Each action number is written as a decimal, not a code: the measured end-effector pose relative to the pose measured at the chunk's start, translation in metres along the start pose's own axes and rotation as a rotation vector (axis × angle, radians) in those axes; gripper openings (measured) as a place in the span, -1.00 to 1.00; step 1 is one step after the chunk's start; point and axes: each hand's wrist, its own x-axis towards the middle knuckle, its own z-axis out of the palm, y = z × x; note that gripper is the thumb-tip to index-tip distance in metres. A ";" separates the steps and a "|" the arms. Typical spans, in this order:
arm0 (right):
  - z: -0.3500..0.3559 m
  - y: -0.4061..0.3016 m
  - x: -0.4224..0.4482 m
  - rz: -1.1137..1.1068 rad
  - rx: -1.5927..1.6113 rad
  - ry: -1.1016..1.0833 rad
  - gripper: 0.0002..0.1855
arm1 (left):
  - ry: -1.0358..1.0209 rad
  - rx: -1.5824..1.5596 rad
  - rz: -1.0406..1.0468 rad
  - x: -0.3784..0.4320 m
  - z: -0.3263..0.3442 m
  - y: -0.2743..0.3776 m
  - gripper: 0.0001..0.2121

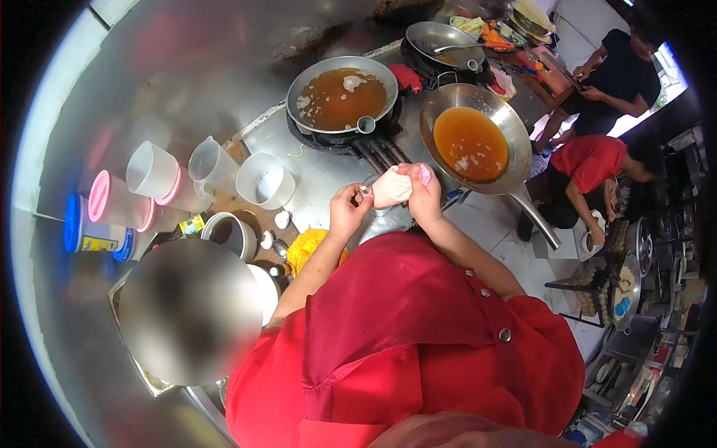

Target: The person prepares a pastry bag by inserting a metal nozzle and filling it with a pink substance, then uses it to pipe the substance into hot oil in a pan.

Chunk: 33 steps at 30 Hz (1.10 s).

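My right hand (425, 193) is closed around a pale pink bag or pouch (392, 187), its gathered end showing above the fingers. At the bag's other end, my left hand (350, 208) pinches a small pale thing (365, 191) between thumb and fingers; what it is cannot be told. Beyond my hands a wok of brown oil (343, 98) sits on a burner, with whitish foam and a small round ladle at its rim. Right of my hands is a steel long-handled pan (473, 140), also holding orange-brown liquid with pale bits.
A third wok (442, 47) stands farther back. Clear plastic tubs (265, 182), a measuring jug (212, 167), a pot of dark liquid (229, 235) and a yellow cloth (311, 250) lie left. Two people, one in black (630, 78) and one in red (591, 162), work at right.
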 end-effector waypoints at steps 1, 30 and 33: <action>0.001 -0.001 0.000 -0.010 -0.010 -0.003 -0.68 | -0.001 0.005 0.007 0.000 0.000 -0.001 -0.80; 0.014 0.007 0.001 -0.032 -0.009 -0.102 -0.69 | 0.042 -0.394 -0.163 -0.004 0.003 -0.025 -0.77; 0.015 0.010 0.001 -0.057 -0.029 -0.136 -0.69 | 0.041 -0.307 -0.088 -0.002 0.003 -0.020 -0.76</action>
